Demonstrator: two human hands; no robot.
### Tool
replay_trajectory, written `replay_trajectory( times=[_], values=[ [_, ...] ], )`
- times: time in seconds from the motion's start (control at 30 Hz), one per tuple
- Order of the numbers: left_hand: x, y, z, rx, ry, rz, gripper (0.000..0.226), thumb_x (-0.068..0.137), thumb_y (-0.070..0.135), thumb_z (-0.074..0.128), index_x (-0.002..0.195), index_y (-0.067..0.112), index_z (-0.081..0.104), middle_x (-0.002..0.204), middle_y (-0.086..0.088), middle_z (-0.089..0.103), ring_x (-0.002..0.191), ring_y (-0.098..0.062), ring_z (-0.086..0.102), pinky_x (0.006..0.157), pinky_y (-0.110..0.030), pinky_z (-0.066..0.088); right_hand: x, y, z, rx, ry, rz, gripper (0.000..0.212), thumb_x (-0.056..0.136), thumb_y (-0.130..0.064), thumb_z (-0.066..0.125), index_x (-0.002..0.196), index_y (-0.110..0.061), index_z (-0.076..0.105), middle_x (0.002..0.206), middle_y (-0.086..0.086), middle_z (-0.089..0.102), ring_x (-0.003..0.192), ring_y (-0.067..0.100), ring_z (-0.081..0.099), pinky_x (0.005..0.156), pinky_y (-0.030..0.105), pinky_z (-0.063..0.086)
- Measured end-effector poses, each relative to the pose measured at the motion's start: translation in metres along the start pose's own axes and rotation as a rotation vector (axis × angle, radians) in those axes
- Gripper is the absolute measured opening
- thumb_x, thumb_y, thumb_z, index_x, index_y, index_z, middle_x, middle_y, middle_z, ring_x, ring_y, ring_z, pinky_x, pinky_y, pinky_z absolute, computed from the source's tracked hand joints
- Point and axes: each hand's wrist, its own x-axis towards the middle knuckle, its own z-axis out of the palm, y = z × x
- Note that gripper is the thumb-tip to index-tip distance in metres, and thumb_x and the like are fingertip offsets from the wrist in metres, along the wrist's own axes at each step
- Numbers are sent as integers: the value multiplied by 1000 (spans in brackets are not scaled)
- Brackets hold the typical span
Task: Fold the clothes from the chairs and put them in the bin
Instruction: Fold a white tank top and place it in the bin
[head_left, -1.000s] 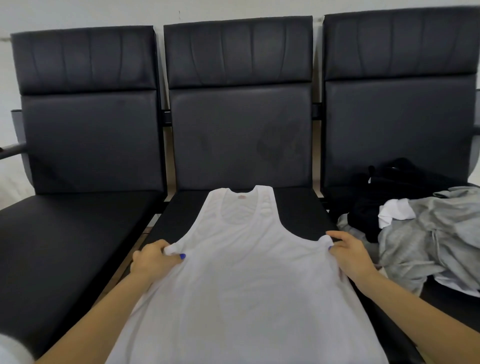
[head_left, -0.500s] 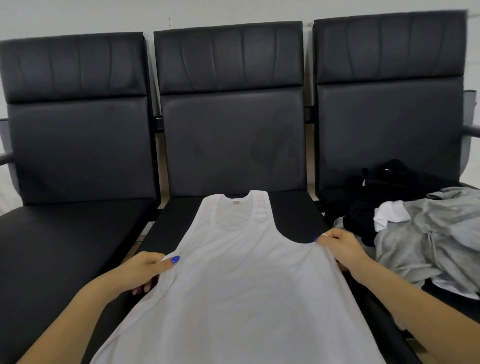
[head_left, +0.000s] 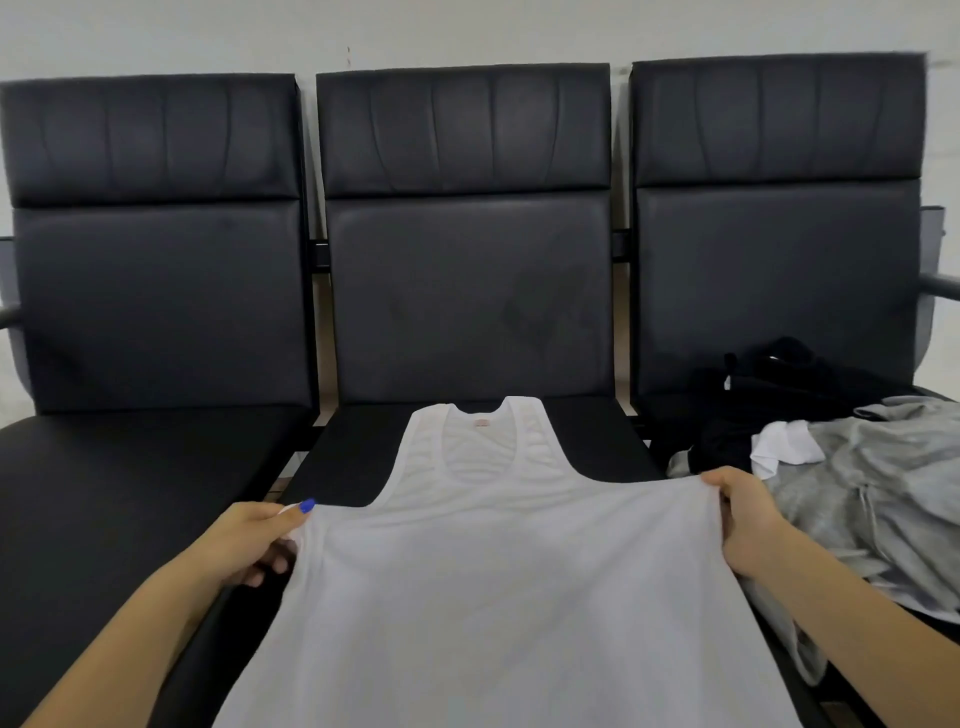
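A white vest (head_left: 498, 571) fills the lower centre of the frame, its straps and neckline resting on the middle chair (head_left: 467, 291) and its body stretched toward the camera. It looks spread this way to flatten it, so that a fold can be made along clean lines; the seat serves as the surface for the fold. The left hand (head_left: 254, 540), lower left of centre, has its grip closed on the vest's side edge just below the armhole, thumb on top and fingers curled underneath. The right hand (head_left: 743, 514), lower right, pinches the opposite edge at the same height, fingers wrapped over the cloth. Together they hold the fabric taut between them. At the right of the frame a pile (head_left: 841, 467) of grey, white and black clothes waits unfolded on the right chair (head_left: 769, 260). No bin is in view.
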Motion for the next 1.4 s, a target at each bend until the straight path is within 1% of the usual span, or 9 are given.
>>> replay_trajectory(
  times=[0.13, 0.33, 0.57, 0.77, 0.87, 1.0, 1.13, 1.27, 1.4],
  values=[
    [6, -2, 0, 147, 56, 45, 37, 86, 33, 69, 82, -3, 71, 61, -6, 64, 53, -16, 53, 43, -22, 36, 6, 1, 5, -188, -8, -65, 12, 73, -17, 57, 67, -10, 50, 65, 8, 47, 60, 23, 46, 61, 32, 39],
    [12, -1, 2, 295, -24, 10, 48, 97, 38, 51, 76, -1, 68, 59, -6, 60, 53, -14, 52, 43, -20, 37, 14, 9, 17, -1064, -57, -366, 47, 80, -23, 75, 49, -12, 41, 48, -2, 40, 49, 13, 41, 51, 23, 33],
    [17, -6, 2, 303, 46, 59, 43, 81, 32, 75, 57, 8, 49, 57, -2, 48, 54, -13, 45, 45, -19, 37, 9, -4, 12, -571, -12, -175, 23, 90, -15, 63, 75, 3, 61, 66, 11, 56, 64, 24, 53, 59, 31, 44],
    [16, -9, 5, 349, 219, 62, 45, 80, 31, 76, 59, 7, 44, 58, -5, 46, 56, -17, 42, 53, -25, 34, 1, -11, -7, -322, -93, -79, 24, 86, -11, 54, 64, -13, 46, 57, 4, 43, 52, 17, 40, 52, 28, 34],
    [19, -13, 8, 394, 244, 83, 41, 85, 29, 70, 62, 6, 45, 59, -6, 48, 56, -18, 43, 54, -27, 36, 9, -6, -7, -499, 15, -144, 33, 88, -7, 54, 57, -10, 45, 47, 4, 40, 44, 18, 40, 48, 25, 37],
    [22, -20, 8, 458, 223, 100, 29, 88, 23, 67, 71, 6, 50, 64, -7, 55, 57, -18, 48, 55, -28, 41, 16, -3, -3, -1088, 138, -354, 46, 90, -13, 57, 49, -11, 35, 48, 5, 38, 49, 21, 38, 50, 27, 31],
    [26, -18, 10, 595, 228, 131, 5, 94, 21, 56, 90, 19, 58, 86, -2, 62, 73, -18, 61, 73, -36, 55, 19, 2, 12, -1454, 130, -483, 34, 88, -16, 55, 58, -12, 39, 62, 5, 47, 57, 20, 47, 55, 29, 36],
    [36, -3, 34, 740, 212, 193, 15, 97, 27, 48, 102, 21, 61, 102, 1, 60, 92, -19, 58, 82, -35, 51, 24, 13, 57, -1449, 52, -564, 21, 89, -22, 52, 75, -7, 56, 79, 10, 57, 76, 27, 56, 69, 32, 45],
    [51, 24, 72, 687, 148, 57, 22, 96, 41, 47, 95, 22, 59, 105, 0, 61, 105, -23, 55, 91, -33, 44, 45, 29, 103, -1311, -21, -423, 28, 90, -29, 55, 74, -8, 44, 87, 10, 48, 78, 26, 47, 66, 30, 37]
  ],
)
